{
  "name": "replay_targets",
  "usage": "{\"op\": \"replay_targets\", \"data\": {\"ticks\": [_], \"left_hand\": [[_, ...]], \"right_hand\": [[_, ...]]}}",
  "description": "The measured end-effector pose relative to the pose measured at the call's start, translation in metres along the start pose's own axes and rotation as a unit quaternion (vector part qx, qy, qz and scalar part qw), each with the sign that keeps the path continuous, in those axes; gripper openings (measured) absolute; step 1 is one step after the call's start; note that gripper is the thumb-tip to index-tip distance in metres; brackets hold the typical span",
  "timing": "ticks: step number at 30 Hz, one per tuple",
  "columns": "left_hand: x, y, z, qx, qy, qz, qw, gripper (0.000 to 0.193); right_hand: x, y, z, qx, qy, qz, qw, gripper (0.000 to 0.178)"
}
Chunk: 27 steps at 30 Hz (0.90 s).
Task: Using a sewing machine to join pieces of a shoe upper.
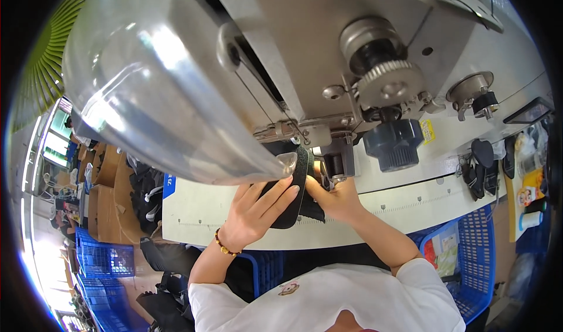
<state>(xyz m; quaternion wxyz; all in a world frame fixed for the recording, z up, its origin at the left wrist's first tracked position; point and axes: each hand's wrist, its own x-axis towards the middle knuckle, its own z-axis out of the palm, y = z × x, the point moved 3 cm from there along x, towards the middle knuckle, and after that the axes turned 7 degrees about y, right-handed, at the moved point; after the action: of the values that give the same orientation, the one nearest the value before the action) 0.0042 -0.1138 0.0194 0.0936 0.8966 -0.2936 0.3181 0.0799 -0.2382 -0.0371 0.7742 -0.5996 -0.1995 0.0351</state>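
A black, flat, curved piece of material [287,216] is under the needle area of a sewing machine [311,56], with a textured dark strip along its right part. On its left side, my left hand [253,210] presses it with closed-together fingers; the thumb is hidden. My right hand [335,199] grips the piece's right edge, thumb toward the needle area and most fingers hidden behind the machine parts. A dark thread bobbin [334,165] stands close to my right thumb. The needle and the spot being stitched are mostly hidden by the machine head.
A clear rounded shield [152,92] fills the upper left, its tip close above my left fingers. The pale table edge [199,215] carries ruler marks. Blue baskets [476,256] stand below the table. Cardboard boxes [104,209] and black pieces [167,297] lie left. A white thread spool [531,220] sits right.
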Motion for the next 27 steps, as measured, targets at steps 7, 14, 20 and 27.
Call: {"op": "replay_targets", "data": {"ticks": [7, 14, 20, 27], "left_hand": [[0.005, 0.002, -0.002, 0.087, -0.030, 0.065, 0.994, 0.039], [0.004, -0.005, -0.008, 0.009, -0.063, 0.032, 0.997, 0.039], [0.013, 0.002, -0.008, 0.034, -0.075, 0.057, 0.995, 0.039], [0.009, 0.006, -0.001, 0.040, -0.060, 0.052, 0.996, 0.041]], "right_hand": [[-0.004, 0.013, 0.000, 0.003, -0.027, 0.013, 1.000, 0.009], [-0.004, 0.003, 0.003, 0.107, 0.002, 0.037, 0.994, 0.010], [-0.007, 0.012, -0.004, 0.055, -0.047, 0.017, 0.997, 0.012], [-0.012, 0.001, -0.002, 0.168, -0.053, 0.077, 0.981, 0.022]]}}
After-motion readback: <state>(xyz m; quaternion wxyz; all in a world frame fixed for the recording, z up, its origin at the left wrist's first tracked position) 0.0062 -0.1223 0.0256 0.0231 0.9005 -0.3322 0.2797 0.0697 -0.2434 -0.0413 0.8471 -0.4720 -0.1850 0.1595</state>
